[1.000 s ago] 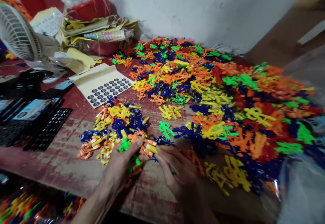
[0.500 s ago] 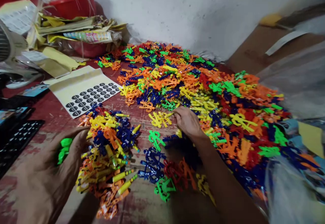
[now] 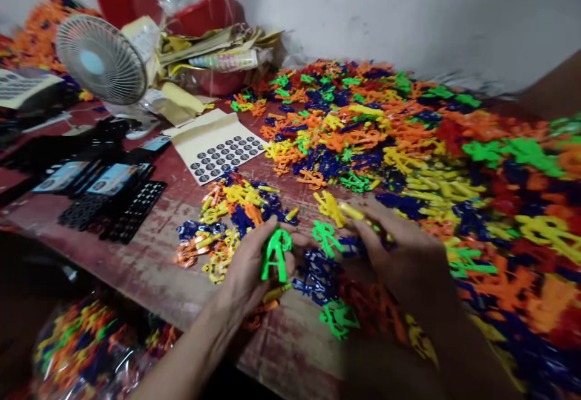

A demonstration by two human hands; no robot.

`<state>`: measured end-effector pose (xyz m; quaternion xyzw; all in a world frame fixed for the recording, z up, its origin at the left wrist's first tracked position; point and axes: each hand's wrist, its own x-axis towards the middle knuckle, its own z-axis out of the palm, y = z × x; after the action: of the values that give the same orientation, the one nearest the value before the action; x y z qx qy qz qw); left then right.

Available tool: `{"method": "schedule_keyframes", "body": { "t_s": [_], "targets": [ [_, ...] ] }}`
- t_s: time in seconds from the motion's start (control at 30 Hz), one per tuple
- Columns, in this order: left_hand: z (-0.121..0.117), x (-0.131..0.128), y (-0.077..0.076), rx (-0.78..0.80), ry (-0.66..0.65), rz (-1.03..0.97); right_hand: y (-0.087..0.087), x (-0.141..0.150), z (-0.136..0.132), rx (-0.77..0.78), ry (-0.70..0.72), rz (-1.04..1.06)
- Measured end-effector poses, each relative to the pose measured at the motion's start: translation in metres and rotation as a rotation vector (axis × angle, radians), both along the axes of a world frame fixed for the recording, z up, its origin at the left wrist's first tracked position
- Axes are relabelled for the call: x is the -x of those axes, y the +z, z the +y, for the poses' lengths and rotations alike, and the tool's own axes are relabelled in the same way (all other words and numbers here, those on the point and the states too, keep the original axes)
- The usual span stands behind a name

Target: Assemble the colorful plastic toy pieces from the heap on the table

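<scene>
My left hand (image 3: 247, 270) pinches a bright green plastic toy piece (image 3: 275, 255) upright at the near edge of a worn red table (image 3: 149, 261). My right hand (image 3: 402, 252) rests just to its right, fingers curled over blue and yellow pieces, with a yellow tube piece (image 3: 351, 210) at its fingertips. Left of my left hand lies a small heap of assembled multicoloured pieces (image 3: 229, 218). A green piece (image 3: 324, 236) and blue pieces (image 3: 320, 273) lie between my hands.
A huge spread of orange, blue, yellow and green plastic pieces (image 3: 408, 140) covers the right and back. A sticker sheet (image 3: 222, 152), a small fan (image 3: 102, 61), black trays (image 3: 113, 206), red tubs (image 3: 204, 13) and papers sit left. A bag of pieces (image 3: 82, 345) lies below the table edge.
My left hand has come in from the left with the green piece and now holds it up at centre. My right hand drew back from the pile toward it. The camera swung.
</scene>
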<state>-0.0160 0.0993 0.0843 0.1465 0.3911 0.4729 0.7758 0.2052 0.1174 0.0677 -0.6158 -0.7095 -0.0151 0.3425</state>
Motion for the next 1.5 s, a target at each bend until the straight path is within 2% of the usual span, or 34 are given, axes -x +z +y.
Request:
{"method": "schedule_keyframes", "body": {
  "t_s": [0.07, 0.13, 0.27, 0.33, 0.47, 0.6, 0.77, 0.87, 1.0, 1.13, 1.23, 1.4, 1.5],
  "targets": [
    [-0.002, 0.002, -0.004, -0.078, -0.031, -0.016, 0.0, 0.023, -0.019, -0.006, 0.107, 0.233],
    [-0.004, 0.004, -0.006, -0.113, -0.047, -0.028, -0.001, 0.041, -0.031, 0.045, 0.154, 0.461],
    [-0.005, 0.01, -0.002, -0.044, 0.008, -0.06, -0.005, 0.062, -0.049, 0.184, 0.149, 0.809],
    [-0.003, 0.012, 0.0, -0.005, 0.07, -0.098, -0.007, 0.072, -0.06, 0.232, 0.119, 0.899],
    [-0.001, 0.006, -0.001, 0.011, 0.23, -0.173, -0.021, 0.094, -0.079, 0.227, 0.075, 1.042],
    [0.0, -0.003, -0.001, 0.034, 0.291, -0.249, -0.035, 0.108, -0.081, 0.246, 0.113, 1.152],
    [0.004, -0.005, 0.0, 0.025, 0.385, -0.262, -0.038, 0.109, -0.08, 0.258, 0.052, 1.181],
    [0.0, -0.009, -0.001, 0.019, 0.358, -0.27, -0.041, 0.109, -0.082, 0.251, 0.04, 1.207],
    [-0.009, -0.016, -0.003, 0.024, 0.316, -0.269, -0.05, 0.109, -0.08, 0.184, 0.074, 1.135],
    [-0.012, -0.021, -0.001, 0.013, 0.295, -0.217, -0.058, 0.111, -0.081, -0.05, 0.122, 0.994],
    [-0.011, -0.024, 0.003, 0.031, 0.295, -0.24, -0.061, 0.112, -0.085, -0.135, 0.105, 0.872],
    [-0.012, -0.025, 0.007, 0.257, 0.288, -0.344, -0.056, 0.106, -0.089, -0.295, 0.108, 0.577],
    [-0.013, -0.026, 0.007, 0.32, 0.256, -0.389, -0.049, 0.101, -0.089, -0.318, 0.157, 0.439]
  ]
}}
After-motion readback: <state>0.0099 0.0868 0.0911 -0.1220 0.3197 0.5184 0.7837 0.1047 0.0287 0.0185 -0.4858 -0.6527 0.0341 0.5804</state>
